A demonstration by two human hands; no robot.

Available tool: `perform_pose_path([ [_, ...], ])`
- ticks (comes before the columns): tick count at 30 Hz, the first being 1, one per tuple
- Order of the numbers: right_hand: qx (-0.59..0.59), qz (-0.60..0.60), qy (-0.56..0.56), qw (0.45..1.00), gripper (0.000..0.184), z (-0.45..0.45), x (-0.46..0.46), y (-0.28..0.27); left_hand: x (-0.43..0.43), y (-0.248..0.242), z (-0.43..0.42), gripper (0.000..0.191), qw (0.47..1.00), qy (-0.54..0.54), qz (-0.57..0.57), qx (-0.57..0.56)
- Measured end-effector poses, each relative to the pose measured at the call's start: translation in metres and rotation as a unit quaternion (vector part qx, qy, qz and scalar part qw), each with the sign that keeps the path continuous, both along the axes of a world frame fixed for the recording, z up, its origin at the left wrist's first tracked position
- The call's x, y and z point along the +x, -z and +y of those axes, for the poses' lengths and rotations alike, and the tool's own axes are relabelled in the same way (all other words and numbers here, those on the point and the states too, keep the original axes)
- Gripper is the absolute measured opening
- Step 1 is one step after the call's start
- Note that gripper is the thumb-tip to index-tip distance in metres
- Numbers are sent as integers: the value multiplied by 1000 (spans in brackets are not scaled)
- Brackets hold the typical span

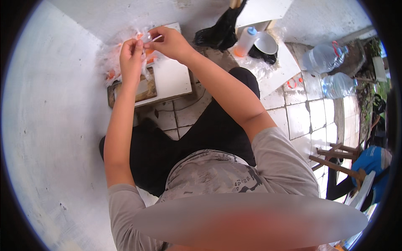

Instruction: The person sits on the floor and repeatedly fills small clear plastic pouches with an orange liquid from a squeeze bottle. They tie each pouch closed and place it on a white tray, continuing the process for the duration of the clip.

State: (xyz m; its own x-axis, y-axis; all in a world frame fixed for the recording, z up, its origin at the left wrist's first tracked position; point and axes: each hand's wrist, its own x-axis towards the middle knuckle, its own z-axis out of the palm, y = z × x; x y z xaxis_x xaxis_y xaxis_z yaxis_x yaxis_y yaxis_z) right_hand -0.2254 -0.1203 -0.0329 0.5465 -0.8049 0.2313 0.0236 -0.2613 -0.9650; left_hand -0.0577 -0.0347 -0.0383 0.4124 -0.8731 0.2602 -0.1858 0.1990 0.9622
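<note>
My left hand [132,51] and my right hand [166,42] meet above a low white board [172,75], both pinching a small clear plastic bag [146,37]. A thin white strip or stick [157,38] sticks out by my right fingers; what it is exactly I cannot tell. Behind and below the hands lies a heap of clear plastic bags [108,62] with orange contents. A brown-edged tray or board [152,84] rests on the white board under my left wrist.
To the right, a squeeze bottle [246,42] with orange liquid and a grey bowl [266,43] stand on another white board [282,69]. Large clear water jugs [323,58] lie beyond. A black bag [216,34] hangs near the wall. A person in blue [370,163] is at the far right.
</note>
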Motion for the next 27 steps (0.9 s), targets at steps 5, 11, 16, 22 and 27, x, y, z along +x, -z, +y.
perform_pose_path([
  [5,-31,16,39,999,49,-8,32,8,25,-4,3,28,999,-3,-48,25],
  [11,-19,98,-43,994,46,-22,49,7,58,-7,5,30,972,-96,-216,-6],
  [16,-25,136,-100,985,40,-20,58,1,88,-12,14,28,979,-78,-189,13],
  [22,-83,224,-113,965,35,-16,70,-1,97,-21,14,30,981,5,-189,32],
  [27,-114,154,-93,977,25,-11,75,18,104,-23,19,30,977,106,-158,97],
])
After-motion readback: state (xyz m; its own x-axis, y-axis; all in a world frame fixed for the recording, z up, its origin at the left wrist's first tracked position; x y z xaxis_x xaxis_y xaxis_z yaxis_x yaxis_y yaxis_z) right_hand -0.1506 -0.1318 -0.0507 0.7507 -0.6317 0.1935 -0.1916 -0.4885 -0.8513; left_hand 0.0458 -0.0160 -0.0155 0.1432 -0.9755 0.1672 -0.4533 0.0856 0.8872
